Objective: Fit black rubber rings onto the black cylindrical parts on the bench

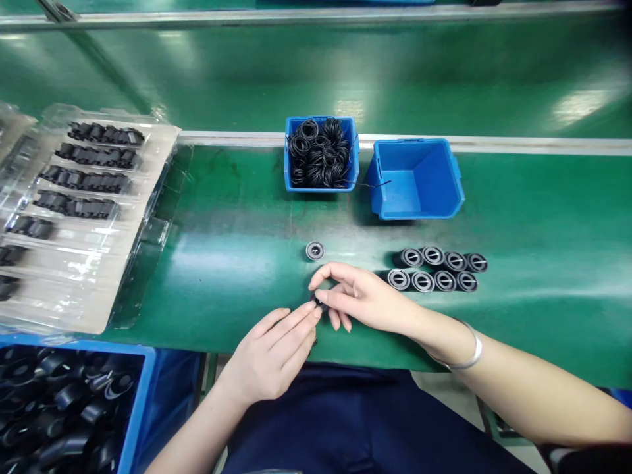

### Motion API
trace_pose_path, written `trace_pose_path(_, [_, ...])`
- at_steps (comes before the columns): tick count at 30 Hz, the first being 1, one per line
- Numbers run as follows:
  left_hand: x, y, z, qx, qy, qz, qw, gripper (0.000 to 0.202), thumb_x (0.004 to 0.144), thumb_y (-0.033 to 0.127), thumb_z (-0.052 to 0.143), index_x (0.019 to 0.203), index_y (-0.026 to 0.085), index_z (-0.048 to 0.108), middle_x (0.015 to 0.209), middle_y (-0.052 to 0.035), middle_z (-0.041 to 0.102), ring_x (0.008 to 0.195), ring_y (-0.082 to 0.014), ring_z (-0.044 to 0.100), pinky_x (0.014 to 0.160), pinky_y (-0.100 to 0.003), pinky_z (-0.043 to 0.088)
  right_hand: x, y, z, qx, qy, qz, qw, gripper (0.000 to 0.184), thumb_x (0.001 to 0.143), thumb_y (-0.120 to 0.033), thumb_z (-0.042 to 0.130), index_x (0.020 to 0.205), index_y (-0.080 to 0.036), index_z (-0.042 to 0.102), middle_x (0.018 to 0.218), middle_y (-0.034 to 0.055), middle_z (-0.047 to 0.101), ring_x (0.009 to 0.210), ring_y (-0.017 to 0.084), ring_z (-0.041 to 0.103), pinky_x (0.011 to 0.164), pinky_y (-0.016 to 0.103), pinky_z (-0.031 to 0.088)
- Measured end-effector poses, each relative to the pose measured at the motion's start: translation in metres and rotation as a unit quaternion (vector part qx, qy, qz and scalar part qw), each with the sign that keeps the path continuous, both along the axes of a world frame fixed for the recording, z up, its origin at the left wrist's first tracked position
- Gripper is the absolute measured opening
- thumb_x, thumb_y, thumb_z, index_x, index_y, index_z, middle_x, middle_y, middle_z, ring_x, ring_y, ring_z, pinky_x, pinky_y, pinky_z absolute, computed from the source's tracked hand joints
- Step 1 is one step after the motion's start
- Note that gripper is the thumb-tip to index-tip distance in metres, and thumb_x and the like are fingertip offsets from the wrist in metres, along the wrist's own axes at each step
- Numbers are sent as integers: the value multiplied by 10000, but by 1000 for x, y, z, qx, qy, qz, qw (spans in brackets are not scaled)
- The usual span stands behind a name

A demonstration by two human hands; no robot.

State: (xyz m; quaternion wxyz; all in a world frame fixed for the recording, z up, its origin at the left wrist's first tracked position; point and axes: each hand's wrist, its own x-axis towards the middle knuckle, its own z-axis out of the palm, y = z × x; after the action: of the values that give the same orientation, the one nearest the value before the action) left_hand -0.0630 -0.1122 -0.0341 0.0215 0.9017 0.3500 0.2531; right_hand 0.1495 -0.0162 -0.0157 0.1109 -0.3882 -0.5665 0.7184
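Note:
Between my two hands, a small black part (pixel 318 302) is pinched at the fingertips, mostly hidden by them. My left hand (pixel 271 352) comes from the lower left with its fingers on this part. My right hand (pixel 365 299) reaches in from the right and also grips it, with a silver bangle (pixel 467 352) on the wrist. Just above the fingers, a round black-and-metal disc part (pixel 315 250) lies alone on the green bench (pixel 237 289). Several similar parts (pixel 434 270) stand in two rows to the right.
A small blue bin (pixel 320 155) of black rubber O-rings and a tilted blue bin (pixel 415 178) stand at the back. A clear plastic tray (pixel 89 217) holds rows of black parts at the left. A large blue bin (pixel 69 408) of black parts sits at the lower left.

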Motion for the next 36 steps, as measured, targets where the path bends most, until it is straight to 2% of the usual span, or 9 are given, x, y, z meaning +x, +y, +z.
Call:
trace_pose_path(3, [0,1,1,-7,-5,-3,1000,272,975,73,454,1117,71,686,1286,-148,681,1281,-247,596,1117,-369,417,-4,4,1,-43,-15,21,999,205,955,-329,561,1065,-156,564,522,-31,617,402,102,556,416,184,451])
trace_pose_path(11, [0,-1,-2,-20,3,-5,1000,265,973,89,472,1124,94,689,1316,-119,669,1284,-234,594,1122,-372,411,-13,10,-3,-115,-32,-19,993,160,849,-250,688,950,-145,621,495,-50,582,373,77,528,351,141,415])
trace_pose_path(17, [0,-1,-2,-28,2,-4,1000,247,970,91,491,1111,99,692,1320,-109,669,1283,-233,594,1133,-375,386,-11,9,-2,-148,-6,-45,988,201,854,-277,681,974,-117,673,491,-25,604,405,79,544,411,155,459])
trace_pose_path(21, [1,-2,-2,-39,12,3,999,286,988,82,428,1081,127,694,1318,-95,672,1317,-242,562,1185,-449,298,-7,7,-3,-158,33,-58,985,305,858,-353,697,1028,-101,706,513,-11,614,446,93,560,458,188,483])
trace_pose_path(23, [0,-2,-3,-47,13,-3,999,300,990,74,407,1075,119,691,1331,-101,663,1350,-266,528,1169,-470,302,-4,4,-5,-161,53,-66,983,342,866,-379,696,1063,-99,714,559,-4,622,484,98,575,485,202,487])
trace_pose_path(26, [-1,-2,-5,-55,17,-17,998,289,994,78,413,1096,91,683,1376,-127,627,1382,-290,488,1069,-430,381,0,-4,-7,-170,76,-95,978,353,881,-373,693,1113,-108,720,656,17,641,556,102,584,528,216,477])
trace_pose_path(29, [-1,-3,-7,-58,20,-17,998,294,999,78,410,1123,87,677,1399,-133,606,1387,-282,481,987,-394,405,3,-15,-7,-177,96,-132,971,353,906,-349,677,1170,-117,713,707,28,644,615,107,575,597,240,480])
trace_pose_path(33, [2,-8,-9,-50,12,-2,999,299,1006,102,417,1166,101,670,1412,-122,598,1361,-251,507,962,-373,393,4,-26,-7,-180,113,-165,963,356,925,-308,659,1233,-133,695,735,24,637,672,109,573,697,262,487])
trace_pose_path(36, [6,-12,-9,-50,10,12,999,276,1000,121,454,1161,117,678,1410,-100,605,1322,-242,536,970,-374,380,6,-27,-8,-181,115,-165,963,341,924,-288,661,1229,-141,700,744,20,632,668,102,559,702,256,481])
